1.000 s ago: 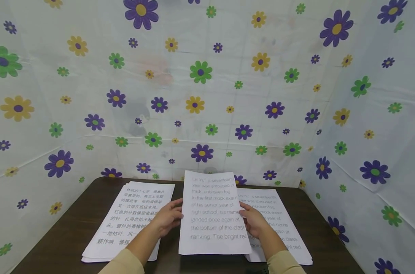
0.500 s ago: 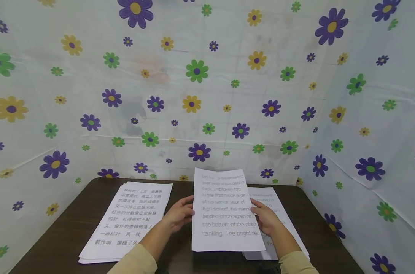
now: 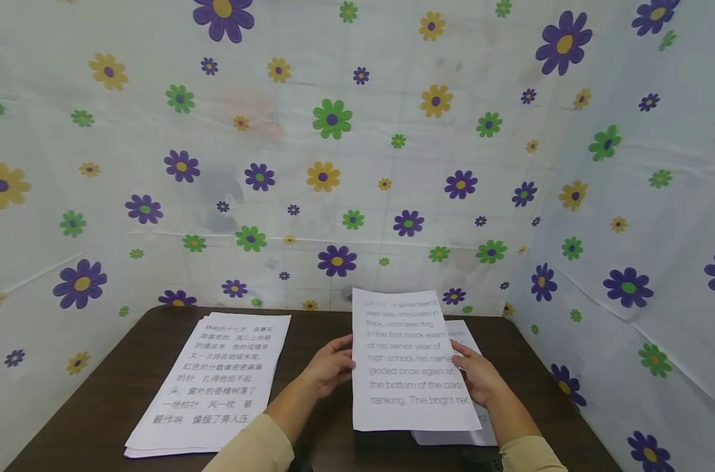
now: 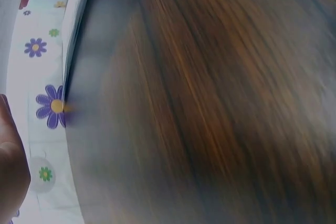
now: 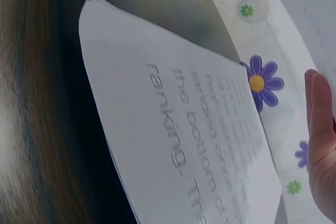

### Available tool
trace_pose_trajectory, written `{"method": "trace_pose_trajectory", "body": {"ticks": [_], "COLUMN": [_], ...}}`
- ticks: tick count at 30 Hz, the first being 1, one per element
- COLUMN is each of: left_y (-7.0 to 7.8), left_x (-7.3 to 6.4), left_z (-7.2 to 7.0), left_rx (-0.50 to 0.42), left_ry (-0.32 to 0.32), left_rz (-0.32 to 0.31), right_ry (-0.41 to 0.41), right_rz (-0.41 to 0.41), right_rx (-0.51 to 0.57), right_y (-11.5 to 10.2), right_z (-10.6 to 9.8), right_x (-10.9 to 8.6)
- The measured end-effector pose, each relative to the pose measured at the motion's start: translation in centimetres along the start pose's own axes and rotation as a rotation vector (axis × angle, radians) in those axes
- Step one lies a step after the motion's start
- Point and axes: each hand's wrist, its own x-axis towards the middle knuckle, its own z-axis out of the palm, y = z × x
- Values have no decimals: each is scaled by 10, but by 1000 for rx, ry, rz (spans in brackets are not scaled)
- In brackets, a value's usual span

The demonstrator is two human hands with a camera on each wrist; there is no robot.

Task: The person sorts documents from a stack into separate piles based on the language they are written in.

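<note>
Between the two hands is a stack of printed paper sheets (image 3: 413, 367) with English text, raised over the dark table and tilted up toward the head camera. My left hand (image 3: 330, 368) holds its left edge, and my right hand (image 3: 476, 375) grips the right edge, with some fingers hidden behind the sheets. In the right wrist view the stack (image 5: 157, 108) shows its text and several layered edges, with part of the right hand (image 5: 323, 145) at the far right. At the left border of the left wrist view shows part of the left hand (image 4: 11, 166).
A pile of sheets with Chinese text (image 3: 215, 373) lies on the left of the dark wooden table (image 3: 92, 387). Another paper pile (image 3: 451, 438) lies at the right, mostly covered by the raised stack and right arm. A flower-patterned curtain (image 3: 263, 262) stands behind the table.
Both hands have carried the paper stack to the right, so it now overlaps more of the right pile. The left pile is uncovered by the left arm. The head view has shifted slightly.
</note>
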Motion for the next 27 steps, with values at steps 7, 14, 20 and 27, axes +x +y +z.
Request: {"method": "trace_pose_trajectory", "body": {"ticks": [7, 14, 20, 27], "left_y": [-3, -7, -12, -19], "left_x": [6, 10, 11, 14], "left_z": [18, 40, 53, 67], "left_rx": [-16, -24, 0, 21], "left_ry": [3, 27, 68, 97], "left_rz": [-4, -16, -45, -47], "right_ry": [15, 29, 27, 30], "right_rz": [8, 9, 20, 12], "right_rx": [-52, -70, -81, -115], "right_y": [-1, 2, 7, 11], "right_z": [-19, -41, -54, -63], "right_x": [-1, -1, 3, 7]}}
